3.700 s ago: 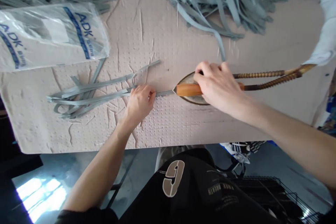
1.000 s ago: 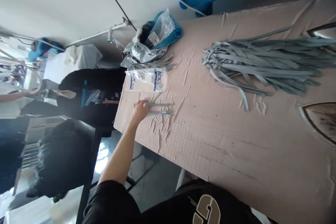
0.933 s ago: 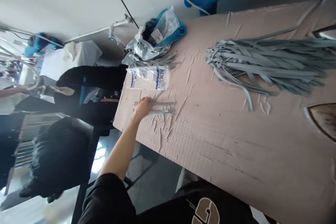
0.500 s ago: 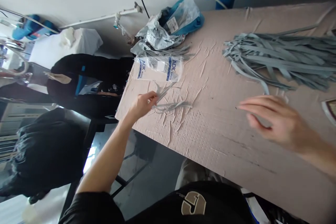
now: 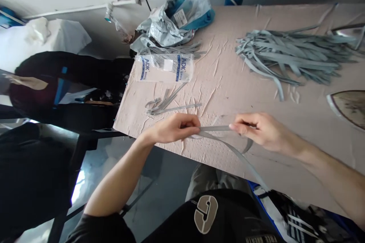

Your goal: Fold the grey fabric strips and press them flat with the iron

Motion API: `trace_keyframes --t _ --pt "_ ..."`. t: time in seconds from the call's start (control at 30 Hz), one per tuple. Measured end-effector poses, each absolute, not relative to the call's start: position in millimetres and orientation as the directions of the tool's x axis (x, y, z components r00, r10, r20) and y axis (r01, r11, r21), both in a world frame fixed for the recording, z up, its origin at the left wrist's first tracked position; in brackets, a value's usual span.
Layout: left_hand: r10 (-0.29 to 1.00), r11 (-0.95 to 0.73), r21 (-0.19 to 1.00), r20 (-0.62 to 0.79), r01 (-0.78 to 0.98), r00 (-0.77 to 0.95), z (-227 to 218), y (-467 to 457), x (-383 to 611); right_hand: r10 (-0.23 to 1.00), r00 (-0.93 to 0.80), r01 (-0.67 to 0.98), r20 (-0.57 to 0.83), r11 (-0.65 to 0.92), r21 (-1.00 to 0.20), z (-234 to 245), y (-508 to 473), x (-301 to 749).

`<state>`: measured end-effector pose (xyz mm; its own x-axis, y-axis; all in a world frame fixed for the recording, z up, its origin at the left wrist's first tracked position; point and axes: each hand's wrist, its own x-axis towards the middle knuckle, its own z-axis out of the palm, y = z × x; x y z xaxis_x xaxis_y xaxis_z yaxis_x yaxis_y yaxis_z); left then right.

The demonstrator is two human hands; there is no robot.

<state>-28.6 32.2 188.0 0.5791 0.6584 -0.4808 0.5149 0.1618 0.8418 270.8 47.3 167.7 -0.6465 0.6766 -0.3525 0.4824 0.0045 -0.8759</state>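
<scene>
One grey strip (image 5: 216,128), over the cardboard-covered table (image 5: 222,95): left hand (image 5: 173,128) and right hand (image 5: 262,131) each pinching it, pulling a short length taut, its loose end drooping past the table edge; heap of strips (image 5: 288,59) beyond.

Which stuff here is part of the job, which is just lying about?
Job:
long grey flat strap, pinched between left hand and right hand
small heap of grey straps
large heap of grey straps

Lying about:
clear ADK plastic bag
crumpled silver plastic bag
pointed metal iron
</scene>
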Motion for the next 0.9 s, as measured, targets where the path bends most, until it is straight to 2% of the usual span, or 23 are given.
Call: trace_keyframes --t 0.13,0.33,0.5,0.67,0.8,0.9 --pt "0.678 0.182 0.830 -0.494 0.527 0.544 173 34 -45 0.745 -0.578 0.479 -0.334 -0.022 -0.877 158 39 292" --pt "0.683 0.156 0.761 -0.544 0.630 0.488 181 38 -66 0.716 -0.575 0.442 -0.396 -0.136 -0.887 153 34 305" --pt "0.711 0.267 0.636 -0.637 0.724 0.298 184 46 -122 0.757 -0.489 0.416 -0.433 -0.234 -0.879 135 24 343" --pt "0.756 0.385 0.504 -0.652 0.773 0.048 160 56 -192 0.776 -0.312 0.526 -0.547 -0.339 -0.780 96 8 398" --pt "0.835 0.418 0.403 -0.523 0.814 -0.171 124 70 -227 0.793 -0.177 0.665 -0.583 -0.340 -0.665 69 -7 432" --pt "0.944 0.285 0.319 -0.254 0.904 -0.208 96 78 -218 0.813 -0.085 0.776 -0.576 -0.309 -0.550 56 -17 448"
